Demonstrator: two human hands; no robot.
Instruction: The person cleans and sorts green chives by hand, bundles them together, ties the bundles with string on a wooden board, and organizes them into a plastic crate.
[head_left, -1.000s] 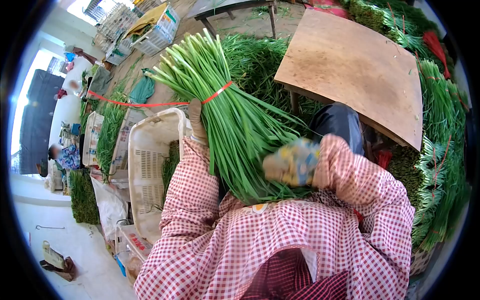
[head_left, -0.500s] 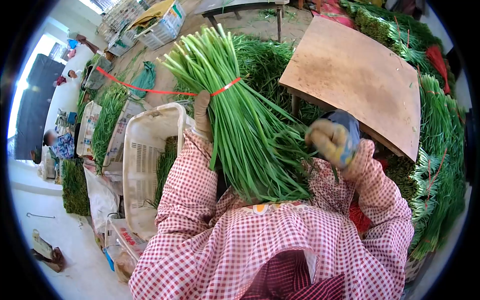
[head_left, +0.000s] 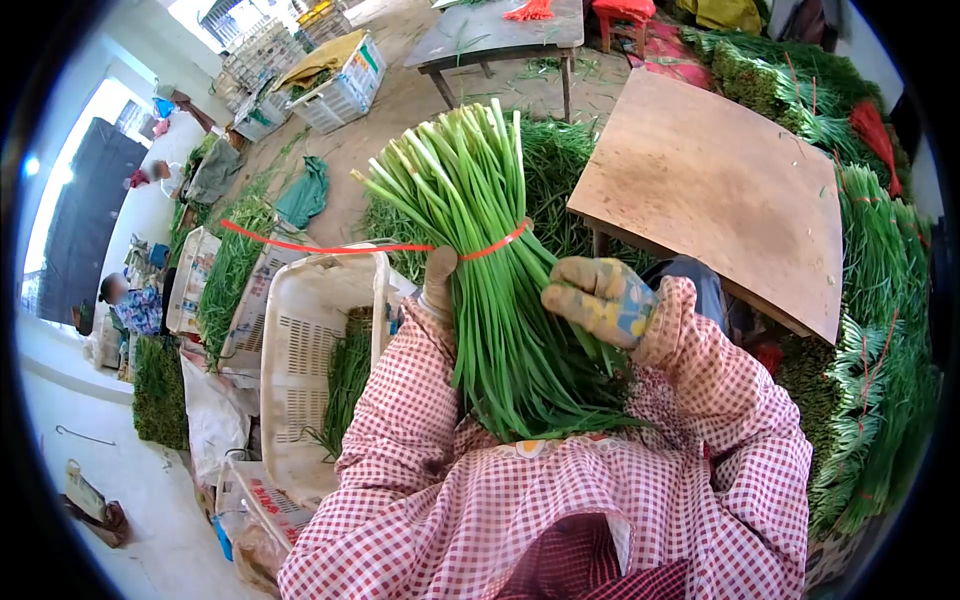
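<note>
A thick bundle of garlic chives [head_left: 510,340] stands slanted in front of my chest, pale cut ends up and green leaves hanging toward my lap. Around its upper part runs a red tie [head_left: 495,244], whose long loose end sticks out to the left. My gloved left hand [head_left: 438,280] grips the bundle's left side just below the tie; the thumb shows and the other fingers are hidden behind the stems. At the right edge of the leaves is my right hand [head_left: 605,300], in a stained glove, its fingers reaching out loosely bent and holding nothing visible.
A white plastic crate [head_left: 285,370] with some chives stands at my left. To the right front is a wooden board table [head_left: 715,190]. Loose chives [head_left: 560,160] lie beyond the bundle, and tied bundles [head_left: 870,400] are stacked along the right. Two people are far left.
The bundle and my left hand have shifted right and lower in view. My right hand has come left to the bundle's edge, its curled fingers now more extended.
</note>
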